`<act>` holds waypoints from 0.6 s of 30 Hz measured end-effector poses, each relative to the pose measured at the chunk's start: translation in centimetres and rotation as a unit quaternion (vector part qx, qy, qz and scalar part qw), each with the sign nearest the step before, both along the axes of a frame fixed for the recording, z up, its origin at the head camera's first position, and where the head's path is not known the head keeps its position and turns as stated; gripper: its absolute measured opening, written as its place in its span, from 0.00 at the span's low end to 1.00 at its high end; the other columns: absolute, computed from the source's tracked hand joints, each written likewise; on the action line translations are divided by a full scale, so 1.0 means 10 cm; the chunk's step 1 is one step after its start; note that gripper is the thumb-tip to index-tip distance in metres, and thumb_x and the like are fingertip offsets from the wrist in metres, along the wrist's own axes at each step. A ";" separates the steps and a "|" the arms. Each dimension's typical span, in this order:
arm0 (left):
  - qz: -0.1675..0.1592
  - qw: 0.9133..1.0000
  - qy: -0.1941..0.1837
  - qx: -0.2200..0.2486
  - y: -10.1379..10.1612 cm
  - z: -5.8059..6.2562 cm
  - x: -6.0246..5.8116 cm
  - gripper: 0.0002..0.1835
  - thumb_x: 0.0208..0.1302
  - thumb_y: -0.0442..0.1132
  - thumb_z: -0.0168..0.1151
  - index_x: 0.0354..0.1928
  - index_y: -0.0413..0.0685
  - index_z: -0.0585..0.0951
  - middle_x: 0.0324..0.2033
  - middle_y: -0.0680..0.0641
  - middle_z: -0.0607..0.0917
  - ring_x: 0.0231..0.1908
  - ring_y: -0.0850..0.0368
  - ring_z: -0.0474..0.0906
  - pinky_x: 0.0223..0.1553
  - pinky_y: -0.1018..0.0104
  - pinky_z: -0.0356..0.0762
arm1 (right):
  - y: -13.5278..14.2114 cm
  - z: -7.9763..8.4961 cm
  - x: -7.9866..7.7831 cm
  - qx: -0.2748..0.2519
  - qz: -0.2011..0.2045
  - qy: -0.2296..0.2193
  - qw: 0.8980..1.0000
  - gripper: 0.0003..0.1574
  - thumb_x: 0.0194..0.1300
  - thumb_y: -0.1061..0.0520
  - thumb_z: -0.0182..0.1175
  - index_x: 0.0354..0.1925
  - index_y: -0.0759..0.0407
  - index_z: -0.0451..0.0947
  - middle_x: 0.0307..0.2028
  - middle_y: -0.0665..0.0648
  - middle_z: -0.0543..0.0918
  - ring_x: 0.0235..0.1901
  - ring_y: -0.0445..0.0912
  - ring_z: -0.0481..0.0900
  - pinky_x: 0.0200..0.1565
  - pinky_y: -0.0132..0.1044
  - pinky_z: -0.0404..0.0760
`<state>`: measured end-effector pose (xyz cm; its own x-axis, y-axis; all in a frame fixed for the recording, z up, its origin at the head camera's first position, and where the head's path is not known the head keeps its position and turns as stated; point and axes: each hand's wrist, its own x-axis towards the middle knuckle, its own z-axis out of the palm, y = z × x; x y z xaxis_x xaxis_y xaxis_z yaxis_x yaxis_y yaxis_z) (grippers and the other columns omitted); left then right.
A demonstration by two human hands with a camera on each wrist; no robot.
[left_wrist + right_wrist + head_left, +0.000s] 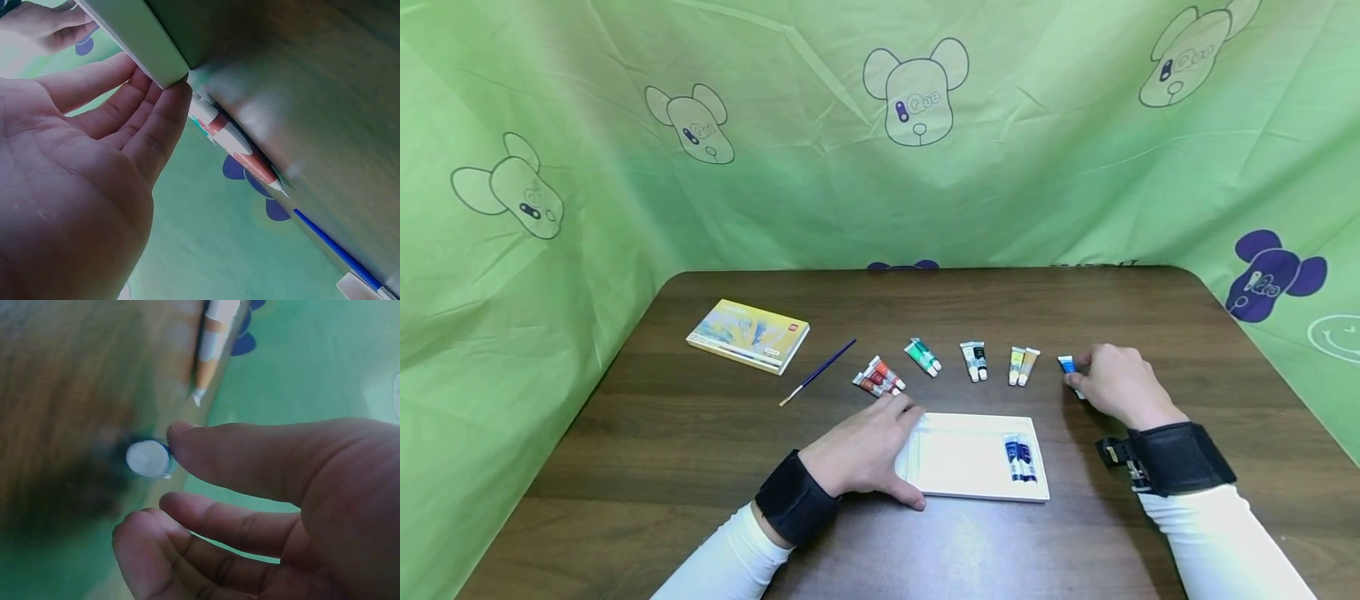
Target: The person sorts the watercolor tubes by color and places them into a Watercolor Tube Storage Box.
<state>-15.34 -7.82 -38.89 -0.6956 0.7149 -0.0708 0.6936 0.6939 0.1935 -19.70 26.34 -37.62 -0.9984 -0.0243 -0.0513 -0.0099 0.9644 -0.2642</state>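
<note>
A shallow white tray (962, 454) lies on the table with two dark blue paint tubes (1020, 460) at its right end. My left hand (868, 446) grips the tray's left end, thumb at the front corner and fingers toward the back; in the left wrist view, fingertips touch the corner of the tray (147, 47). My right hand (1120, 385) is at a blue paint tube (1067, 365) to the right of the tray. In the right wrist view, the thumb is by the tube's white cap (148, 458), while the other fingers are bent and apart from it.
Behind the tray lie red-toned paint tubes (880, 377), green tubes (922, 357), a white and black pair (974, 362) and yellow-beige tubes (1022, 367). Farther left are a blue-handled paintbrush (823, 367) and a yellow box (748, 335). A green printed cloth (805, 200) hangs behind the table.
</note>
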 end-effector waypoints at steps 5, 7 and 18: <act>0.001 1.000 -0.002 0.001 -0.01 0.01 0.01 0.59 0.35 0.75 0.65 0.66 0.43 0.68 0.55 0.49 0.72 0.53 0.58 0.67 0.57 0.66 0.68 | 0.00 -0.03 -0.02 -0.005 0.000 0.011 1.000 0.14 0.58 0.50 0.60 0.23 0.58 0.76 0.20 0.55 0.71 0.24 0.52 0.68 0.26 0.44 0.67; -0.001 1.000 0.000 0.002 -0.01 0.01 0.00 0.59 0.35 0.75 0.65 0.66 0.43 0.68 0.55 0.49 0.72 0.53 0.58 0.67 0.57 0.66 0.68 | 0.00 -0.02 -0.02 -0.006 -0.004 0.010 1.000 0.14 0.58 0.50 0.60 0.23 0.58 0.76 0.20 0.55 0.71 0.23 0.52 0.67 0.25 0.43 0.66; -0.003 1.000 0.004 0.006 -0.01 0.00 0.01 0.58 0.35 0.75 0.65 0.66 0.43 0.68 0.54 0.49 0.72 0.53 0.58 0.67 0.58 0.66 0.68 | 0.00 -0.05 -0.04 -0.017 0.001 0.021 1.000 0.19 0.57 0.52 0.61 0.40 0.67 0.82 0.35 0.67 0.83 0.34 0.61 0.78 0.35 0.58 0.74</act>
